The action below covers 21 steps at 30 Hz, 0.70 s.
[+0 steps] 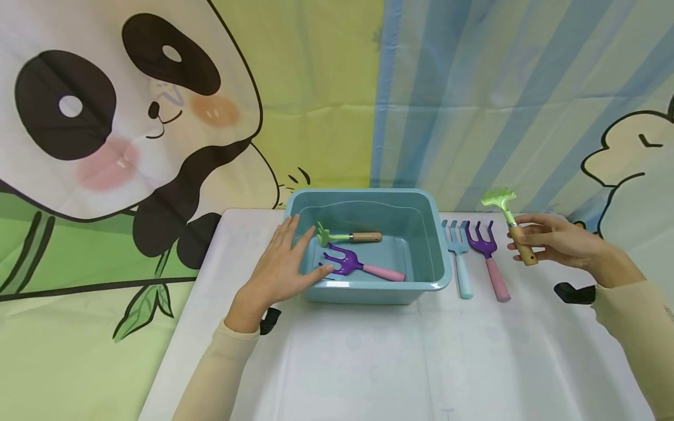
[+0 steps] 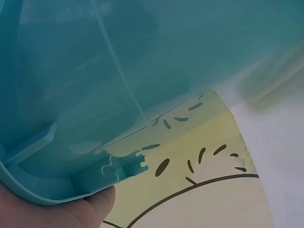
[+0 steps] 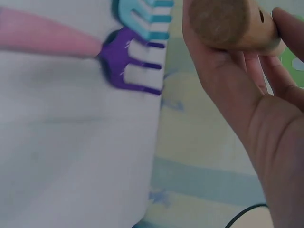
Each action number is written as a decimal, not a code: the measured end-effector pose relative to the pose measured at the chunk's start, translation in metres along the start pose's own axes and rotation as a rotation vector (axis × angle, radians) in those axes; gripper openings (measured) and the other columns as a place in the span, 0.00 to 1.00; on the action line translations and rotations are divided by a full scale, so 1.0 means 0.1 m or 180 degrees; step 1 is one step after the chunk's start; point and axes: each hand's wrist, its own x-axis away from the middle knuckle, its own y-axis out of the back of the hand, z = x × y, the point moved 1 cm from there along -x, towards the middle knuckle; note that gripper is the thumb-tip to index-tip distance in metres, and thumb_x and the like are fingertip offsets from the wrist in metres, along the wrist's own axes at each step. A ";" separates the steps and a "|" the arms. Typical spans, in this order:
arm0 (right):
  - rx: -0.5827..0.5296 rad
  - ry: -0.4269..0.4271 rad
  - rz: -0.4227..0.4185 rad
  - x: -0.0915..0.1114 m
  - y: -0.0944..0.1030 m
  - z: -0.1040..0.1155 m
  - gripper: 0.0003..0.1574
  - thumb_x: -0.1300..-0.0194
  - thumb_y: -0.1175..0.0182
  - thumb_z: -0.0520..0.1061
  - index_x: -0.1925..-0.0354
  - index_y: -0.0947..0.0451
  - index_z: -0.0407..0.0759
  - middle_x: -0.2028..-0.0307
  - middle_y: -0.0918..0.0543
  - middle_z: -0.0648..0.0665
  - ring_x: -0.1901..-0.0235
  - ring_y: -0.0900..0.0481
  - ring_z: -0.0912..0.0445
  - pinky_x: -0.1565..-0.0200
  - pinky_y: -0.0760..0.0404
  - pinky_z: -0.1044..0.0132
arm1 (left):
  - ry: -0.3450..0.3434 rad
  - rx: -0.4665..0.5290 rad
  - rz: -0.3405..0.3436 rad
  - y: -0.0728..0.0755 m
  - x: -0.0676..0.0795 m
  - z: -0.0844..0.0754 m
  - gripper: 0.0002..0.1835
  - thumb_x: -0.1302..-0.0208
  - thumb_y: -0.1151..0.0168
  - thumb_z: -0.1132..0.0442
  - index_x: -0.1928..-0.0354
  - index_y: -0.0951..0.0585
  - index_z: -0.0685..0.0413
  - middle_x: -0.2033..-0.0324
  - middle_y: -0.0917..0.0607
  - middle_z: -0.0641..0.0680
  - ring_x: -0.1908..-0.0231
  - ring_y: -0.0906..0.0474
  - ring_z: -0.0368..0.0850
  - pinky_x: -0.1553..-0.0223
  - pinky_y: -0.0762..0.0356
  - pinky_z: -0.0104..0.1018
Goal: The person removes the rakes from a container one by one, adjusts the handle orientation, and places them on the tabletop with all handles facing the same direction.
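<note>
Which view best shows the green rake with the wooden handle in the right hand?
The head view: the wooden-handled green rake shows from prongs to handle end. The right wrist view clearly shows only the handle's end; the left wrist view misses it.

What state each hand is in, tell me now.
Left hand: open, touching the blue plastic basin.
Right hand: holding a green hand rake by its wooden handle.

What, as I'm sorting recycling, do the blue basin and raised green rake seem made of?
The blue basin: probably smooth plastic, from its moulded rim and sheen. The raised rake: its handle looks like matte wood, tan with a mottled end; its head, glossy with highlights, could be painted metal or plastic.
</note>
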 end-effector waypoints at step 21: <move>-0.0263 -0.1088 -0.0875 0.03 0.45 -0.73 0.31 0.24 0.45 0.38 0.30 0.45 0.39 0.50 0.25 0.42 0.51 0.18 0.47 0.42 0.23 0.44 | -0.0017 0.0049 0.0000 -0.01 0.00 0.00 0.54 0.39 0.58 0.20 0.22 0.42 0.50 0.22 0.57 0.61 0.23 0.67 0.55 0.25 0.66 0.48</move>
